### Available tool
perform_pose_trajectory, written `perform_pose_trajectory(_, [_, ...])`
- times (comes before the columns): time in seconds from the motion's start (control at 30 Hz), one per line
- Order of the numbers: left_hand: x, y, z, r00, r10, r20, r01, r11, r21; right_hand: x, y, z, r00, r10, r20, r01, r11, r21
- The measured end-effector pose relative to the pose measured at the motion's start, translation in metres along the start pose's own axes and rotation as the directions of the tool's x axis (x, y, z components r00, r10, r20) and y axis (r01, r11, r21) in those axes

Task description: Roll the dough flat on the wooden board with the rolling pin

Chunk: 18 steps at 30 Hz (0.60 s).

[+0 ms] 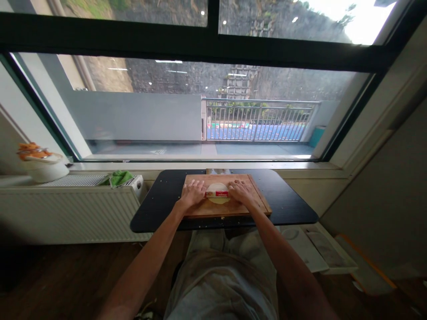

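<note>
Head view, looking down past the person's lap: both hands rest on a rolling pin [217,194] that lies crosswise over a pale round of dough [218,195] on a wooden board [256,202]; the left hand [192,193] presses palm-down on the pin's left end, fingers spread flat rather than curled round it; the right hand [243,193] does the same on the right end; neither hand is clenched, both simply bear down on the pin. The dough sits in the middle of the board, between the two hands, mostly under the pin; the pin's middle shows a red and white band. The board lies on a small black tabletop [290,204] set against the window sill; pale specks, perhaps flour, dot the tabletop's left part. To the left a radiator [66,209] carries a green cloth [117,178], and a white pot [46,169] stands on the sill.

As a judgement: with flat palms, uneven pressure could push the dough thin on one side or tear it; the board sits near the tabletop's front edge, so a hard push could make it slide; dough may stick to the pin if it is underfloured.
</note>
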<state>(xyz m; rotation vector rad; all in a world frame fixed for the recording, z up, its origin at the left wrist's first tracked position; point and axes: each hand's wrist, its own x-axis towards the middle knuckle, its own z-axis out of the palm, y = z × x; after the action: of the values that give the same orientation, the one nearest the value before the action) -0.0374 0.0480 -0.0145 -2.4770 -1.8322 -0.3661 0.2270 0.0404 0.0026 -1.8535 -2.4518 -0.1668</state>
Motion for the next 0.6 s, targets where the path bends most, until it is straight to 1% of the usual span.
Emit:
perform_pose_trajectory(0.07, [-0.008,0.005,-0.006,1.000,-0.022,0.009,0.022,1.000,0.001,0.000,-0.002,-0.002,1.000,0.004,0.008,-0.004,1.000,0.002])
perform_pose_trajectory(0.17, [-0.021,0.012,-0.012,1.000,-0.023,-0.003,0.023,1.000,-0.001,0.002,-0.003,-0.003,1.000,0.013,0.007,-0.013,1.000,0.006])
perform_pose_trajectory(0.33, [-0.034,0.019,-0.011,0.997,-0.051,-0.055,0.051,0.999,-0.017,0.004,-0.003,-0.004,0.999,-0.046,-0.008,0.045,0.997,-0.058])
perform_pose_trajectory(0.43, [-0.032,0.019,-0.009,0.997,-0.061,-0.053,0.060,0.998,-0.023,0.005,-0.004,-0.004,0.997,-0.077,0.007,0.077,0.993,-0.087])
perform_pose_trajectory(0.6, [-0.018,0.014,-0.011,0.997,-0.078,-0.030,0.078,0.997,-0.003,0.004,-0.006,-0.004,0.999,-0.052,0.009,0.052,0.994,-0.094])
